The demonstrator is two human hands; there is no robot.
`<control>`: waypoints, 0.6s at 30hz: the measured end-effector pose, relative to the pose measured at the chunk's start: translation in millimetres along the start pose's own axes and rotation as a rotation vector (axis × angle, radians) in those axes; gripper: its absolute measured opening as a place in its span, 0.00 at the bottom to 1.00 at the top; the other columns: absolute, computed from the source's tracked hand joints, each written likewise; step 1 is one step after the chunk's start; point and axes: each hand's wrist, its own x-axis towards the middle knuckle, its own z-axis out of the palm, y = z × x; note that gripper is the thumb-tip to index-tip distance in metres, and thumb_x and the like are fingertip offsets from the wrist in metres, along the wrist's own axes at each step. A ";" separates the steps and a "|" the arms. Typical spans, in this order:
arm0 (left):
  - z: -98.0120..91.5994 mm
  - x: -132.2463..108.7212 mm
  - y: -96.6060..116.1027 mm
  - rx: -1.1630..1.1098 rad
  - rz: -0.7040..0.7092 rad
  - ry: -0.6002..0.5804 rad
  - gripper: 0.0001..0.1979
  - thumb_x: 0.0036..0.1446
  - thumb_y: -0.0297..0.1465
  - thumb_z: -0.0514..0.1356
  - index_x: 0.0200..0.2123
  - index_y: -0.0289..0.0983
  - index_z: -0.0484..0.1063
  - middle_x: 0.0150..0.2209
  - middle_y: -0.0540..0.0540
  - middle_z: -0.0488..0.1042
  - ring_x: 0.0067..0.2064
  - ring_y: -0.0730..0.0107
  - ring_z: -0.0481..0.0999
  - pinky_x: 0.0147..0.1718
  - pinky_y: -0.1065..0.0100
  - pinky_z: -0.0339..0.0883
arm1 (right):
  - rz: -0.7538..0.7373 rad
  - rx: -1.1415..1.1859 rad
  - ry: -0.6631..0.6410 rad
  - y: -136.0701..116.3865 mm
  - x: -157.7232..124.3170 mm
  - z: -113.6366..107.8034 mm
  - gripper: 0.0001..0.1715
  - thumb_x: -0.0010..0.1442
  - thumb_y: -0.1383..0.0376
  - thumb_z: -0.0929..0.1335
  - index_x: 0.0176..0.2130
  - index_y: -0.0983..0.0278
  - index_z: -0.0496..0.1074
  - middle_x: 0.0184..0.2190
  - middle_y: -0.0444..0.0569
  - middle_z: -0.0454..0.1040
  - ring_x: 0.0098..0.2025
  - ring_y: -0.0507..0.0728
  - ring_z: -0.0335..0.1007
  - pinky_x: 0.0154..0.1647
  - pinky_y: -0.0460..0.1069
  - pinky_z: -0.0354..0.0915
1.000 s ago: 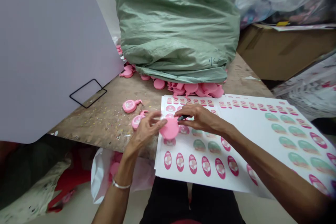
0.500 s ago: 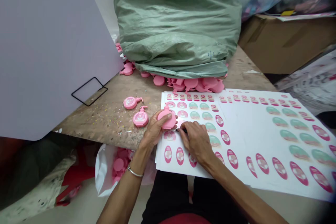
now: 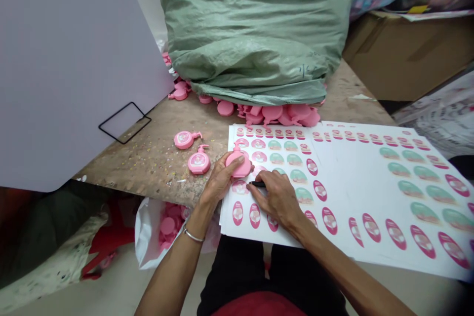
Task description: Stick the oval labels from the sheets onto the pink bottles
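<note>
**Left hand** (image 3: 220, 182): fingers (image 3: 230, 164) together, curled over a flat pink pump-bottle-shaped piece (image 3: 240, 165) and holding it. The piece sits above the left part of the sheets, upright, nozzle pointing away from the person. A silver bangle (image 3: 193, 235) is on the wrist.

**Right hand** (image 3: 276, 200): thumb and forefinger closed on a small black implement (image 3: 258, 184), its exact kind hidden by the fingers. Remaining fingers rest on the sheets, just below the pink piece.

**Work surface:** stacked white label sheets (image 3: 285, 229) printed with pink and green oval labels lie on a worn, speckled wooden table (image 3: 155, 160). Two labelled pink bottle-shaped pieces (image 3: 199, 162) lie on the wood, just left of the sheets.

**Surroundings:** a heap of unlabelled pink pieces (image 3: 274, 114) lies under the edge of a green woven sack (image 3: 252, 34). A pale lilac board (image 3: 74, 59) with a black wire frame (image 3: 125, 122) stands at left. More pink pieces (image 3: 168, 225) sit in a white plastic bag (image 3: 145, 234) below the table edge. A cardboard box (image 3: 407, 57) is at upper right.
</note>
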 end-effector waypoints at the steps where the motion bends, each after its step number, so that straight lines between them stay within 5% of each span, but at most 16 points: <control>1: -0.4 0.0 0.0 0.002 0.004 -0.011 0.19 0.49 0.34 0.68 0.42 0.34 0.68 0.32 0.46 0.77 0.34 0.66 0.80 0.37 0.68 0.72 | -0.002 -0.017 0.006 -0.8 0.2 -0.1 0.08 0.60 0.61 0.67 0.31 0.63 0.66 0.27 0.48 0.71 0.32 0.57 0.63 0.36 0.51 0.53; 8: -4.9 2.7 1.7 -0.044 -0.035 0.008 0.20 0.48 0.32 0.68 0.43 0.32 0.67 0.35 0.42 0.77 0.35 0.64 0.80 0.38 0.64 0.74 | -0.276 0.056 0.174 -19.7 -5.9 -15.9 0.07 0.59 0.64 0.67 0.29 0.61 0.66 0.22 0.45 0.69 0.28 0.55 0.62 0.36 0.54 0.58; 11: -0.6 -3.4 5.1 -0.044 -0.035 0.014 0.20 0.49 0.33 0.68 0.45 0.33 0.68 0.36 0.43 0.77 0.34 0.66 0.79 0.35 0.66 0.74 | -0.097 0.337 0.291 -23.8 -3.0 -37.2 0.07 0.56 0.63 0.70 0.32 0.61 0.67 0.25 0.44 0.70 0.27 0.54 0.64 0.32 0.51 0.62; 14: 11.1 -17.8 9.2 -0.023 -0.019 -0.019 0.19 0.51 0.35 0.66 0.46 0.36 0.71 0.39 0.44 0.77 0.35 0.69 0.78 0.34 0.67 0.75 | 0.150 0.514 0.258 -17.7 9.2 -58.6 0.06 0.57 0.62 0.70 0.37 0.61 0.73 0.33 0.47 0.75 0.31 0.54 0.69 0.31 0.50 0.66; 18: 27.5 -36.3 11.1 -0.034 -0.079 -0.041 0.22 0.56 0.45 0.60 0.47 0.36 0.72 0.44 0.41 0.76 0.39 0.63 0.78 0.34 0.62 0.76 | 0.144 0.562 0.148 -8.0 22.6 -72.3 0.09 0.58 0.61 0.69 0.39 0.59 0.77 0.34 0.46 0.77 0.36 0.55 0.71 0.36 0.51 0.67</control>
